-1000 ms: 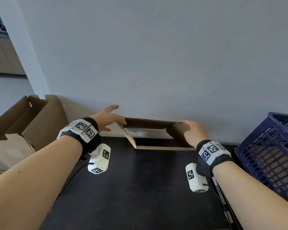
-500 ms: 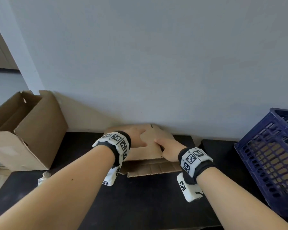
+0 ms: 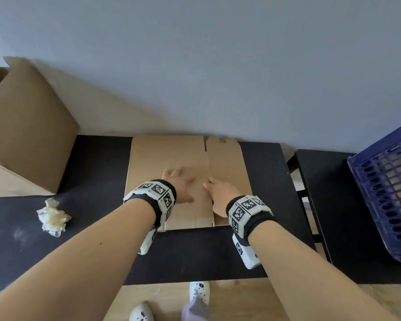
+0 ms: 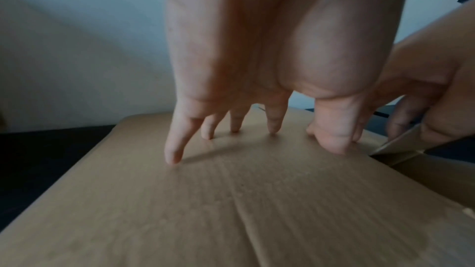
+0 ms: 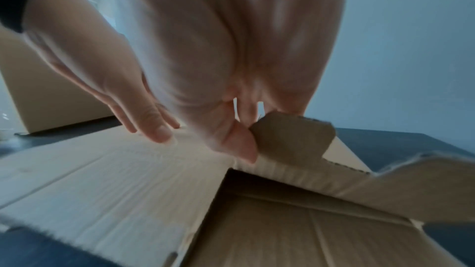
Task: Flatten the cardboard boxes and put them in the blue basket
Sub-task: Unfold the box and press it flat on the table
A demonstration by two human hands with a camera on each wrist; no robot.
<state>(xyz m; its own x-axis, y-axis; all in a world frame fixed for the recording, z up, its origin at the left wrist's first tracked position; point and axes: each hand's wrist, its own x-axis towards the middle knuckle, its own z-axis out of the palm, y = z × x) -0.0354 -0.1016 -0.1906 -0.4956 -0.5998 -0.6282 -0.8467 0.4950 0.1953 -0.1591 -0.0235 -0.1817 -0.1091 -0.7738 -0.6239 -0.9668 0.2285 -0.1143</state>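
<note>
A flattened brown cardboard box (image 3: 167,158) lies on the black table (image 3: 97,181) against the wall. My left hand (image 3: 180,183) presses down on its wide panel with spread, straight fingers (image 4: 174,149). Just to the right, my right hand (image 3: 219,193) is at the fold line. In the right wrist view its thumb (image 5: 239,145) and the fingers behind pinch a raised flap (image 5: 293,135) of the box. The blue basket (image 3: 384,188) stands at the far right on a second black table, tilted, with cardboard showing through its mesh.
A bigger open cardboard box (image 3: 28,135) stands at the table's left end. In front of it lies a crumpled wad of clear tape (image 3: 52,217). A gap (image 3: 303,195) separates the two tables. The wall runs directly behind the cardboard.
The box stood open as a tube between my hands a second ago. It has been pushed down flat, and both hands have come to the middle on top of it.
</note>
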